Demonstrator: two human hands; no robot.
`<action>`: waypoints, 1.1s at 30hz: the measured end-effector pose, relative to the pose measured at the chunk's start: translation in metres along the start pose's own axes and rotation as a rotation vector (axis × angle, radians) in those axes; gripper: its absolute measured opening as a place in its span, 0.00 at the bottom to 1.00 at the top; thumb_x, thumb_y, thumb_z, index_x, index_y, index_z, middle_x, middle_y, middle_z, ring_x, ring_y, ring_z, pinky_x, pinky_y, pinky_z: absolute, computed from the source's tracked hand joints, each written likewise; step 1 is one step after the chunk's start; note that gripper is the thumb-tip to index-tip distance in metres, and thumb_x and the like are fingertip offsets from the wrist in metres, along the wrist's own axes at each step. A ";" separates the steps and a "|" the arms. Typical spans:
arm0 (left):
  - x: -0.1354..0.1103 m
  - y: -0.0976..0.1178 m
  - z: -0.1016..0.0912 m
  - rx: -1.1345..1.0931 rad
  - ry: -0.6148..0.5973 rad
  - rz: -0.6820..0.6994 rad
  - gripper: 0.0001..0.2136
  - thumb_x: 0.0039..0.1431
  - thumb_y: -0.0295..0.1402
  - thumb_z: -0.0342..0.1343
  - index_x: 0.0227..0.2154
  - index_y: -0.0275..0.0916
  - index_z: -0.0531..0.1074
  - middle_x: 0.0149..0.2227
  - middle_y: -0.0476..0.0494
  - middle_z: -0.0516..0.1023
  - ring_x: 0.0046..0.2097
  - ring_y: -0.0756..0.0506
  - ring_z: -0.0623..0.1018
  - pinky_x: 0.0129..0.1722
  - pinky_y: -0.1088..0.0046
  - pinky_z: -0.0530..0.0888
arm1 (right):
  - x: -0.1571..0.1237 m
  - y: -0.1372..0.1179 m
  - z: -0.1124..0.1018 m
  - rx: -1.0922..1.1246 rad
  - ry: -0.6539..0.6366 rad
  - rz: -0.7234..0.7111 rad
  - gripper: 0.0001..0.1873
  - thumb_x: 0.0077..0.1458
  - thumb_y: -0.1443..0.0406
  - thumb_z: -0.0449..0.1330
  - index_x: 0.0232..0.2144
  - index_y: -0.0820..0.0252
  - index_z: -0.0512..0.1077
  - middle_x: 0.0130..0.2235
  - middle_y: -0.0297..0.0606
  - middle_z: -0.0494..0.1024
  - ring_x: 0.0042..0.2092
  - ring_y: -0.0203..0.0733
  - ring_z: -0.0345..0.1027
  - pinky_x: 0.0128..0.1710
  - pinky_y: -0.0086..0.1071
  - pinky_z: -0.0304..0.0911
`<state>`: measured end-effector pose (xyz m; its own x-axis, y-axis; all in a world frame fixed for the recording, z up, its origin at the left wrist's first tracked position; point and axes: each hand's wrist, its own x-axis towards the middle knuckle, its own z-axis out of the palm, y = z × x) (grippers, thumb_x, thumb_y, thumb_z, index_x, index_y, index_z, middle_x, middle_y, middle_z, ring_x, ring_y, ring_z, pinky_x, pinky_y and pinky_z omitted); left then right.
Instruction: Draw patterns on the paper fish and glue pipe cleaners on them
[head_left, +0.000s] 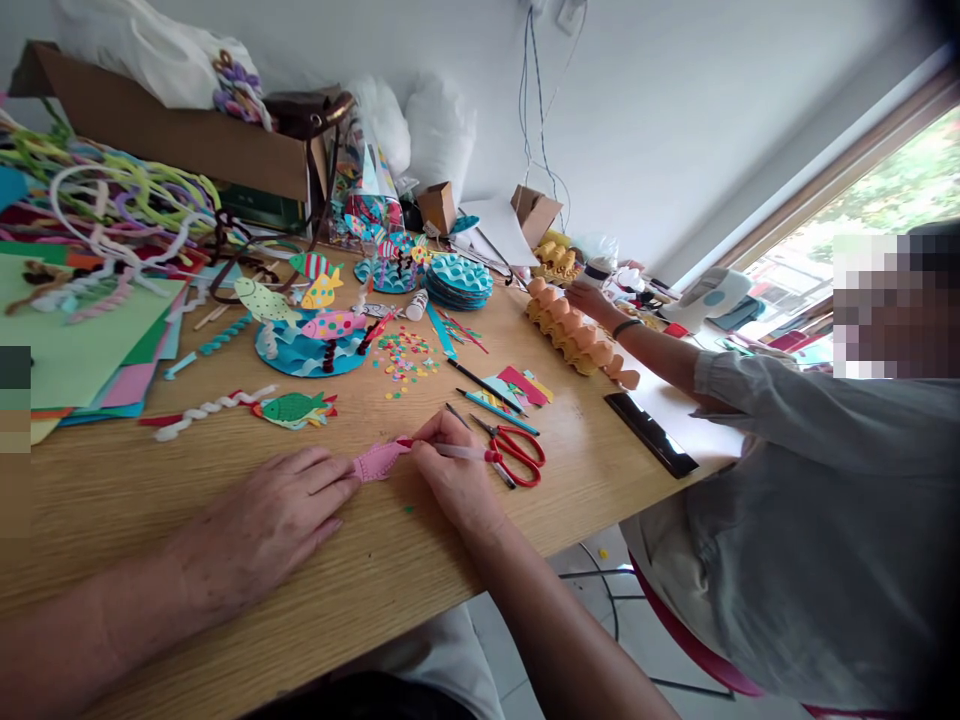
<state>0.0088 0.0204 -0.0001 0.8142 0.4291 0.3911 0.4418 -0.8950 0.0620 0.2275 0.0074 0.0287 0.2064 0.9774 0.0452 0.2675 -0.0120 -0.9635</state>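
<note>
A pink paper fish (pixel 377 461) with dark marks along its edges lies flat on the wooden table (pixel 247 620). My left hand (pixel 274 510) rests palm down, its fingertips on the fish's left end. My right hand (pixel 454 470) grips a red marker (pixel 461 452) with a pale barrel, its tip at the fish's right end. Close to the right hand are red-handled scissors (pixel 517 455). A green paper fish (pixel 295 408) with a twisted white pipe cleaner (pixel 217 412) lies beyond the left hand.
Decorated paper fish stand on a blue wavy base (pixel 322 358). Confetti dots (pixel 405 358), pens (pixel 499 410) and paper scraps lie nearby. Coloured sheets (pixel 82 330) and pipe cleaners pile at left. At right, a co-worker (pixel 817 510) reaches past an orange egg-carton strip (pixel 574 335).
</note>
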 end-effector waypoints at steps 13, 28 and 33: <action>-0.001 0.001 0.001 -0.064 -0.033 -0.044 0.16 0.61 0.19 0.48 0.44 0.42 0.76 0.44 0.45 0.78 0.45 0.42 0.76 0.47 0.65 0.72 | 0.000 0.007 0.001 -0.033 -0.107 -0.039 0.05 0.42 0.70 0.56 0.20 0.55 0.65 0.20 0.26 0.69 0.23 0.33 0.59 0.22 0.26 0.51; -0.001 0.001 -0.001 -0.049 -0.071 -0.053 0.14 0.60 0.20 0.50 0.43 0.42 0.76 0.44 0.45 0.78 0.45 0.41 0.75 0.47 0.64 0.73 | 0.000 0.005 0.004 -0.093 -0.117 -0.045 0.06 0.43 0.71 0.56 0.21 0.55 0.64 0.20 0.25 0.68 0.22 0.33 0.60 0.22 0.26 0.51; -0.001 0.000 -0.001 -0.058 -0.100 -0.055 0.14 0.61 0.21 0.50 0.43 0.42 0.76 0.44 0.45 0.78 0.46 0.41 0.76 0.46 0.64 0.74 | 0.000 0.001 0.004 -0.115 -0.119 -0.041 0.07 0.42 0.71 0.56 0.20 0.55 0.64 0.19 0.24 0.67 0.21 0.32 0.59 0.21 0.25 0.51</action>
<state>0.0076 0.0197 0.0004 0.8244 0.4848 0.2922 0.4662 -0.8743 0.1353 0.2241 0.0083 0.0264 0.0824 0.9955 0.0460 0.3804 0.0112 -0.9248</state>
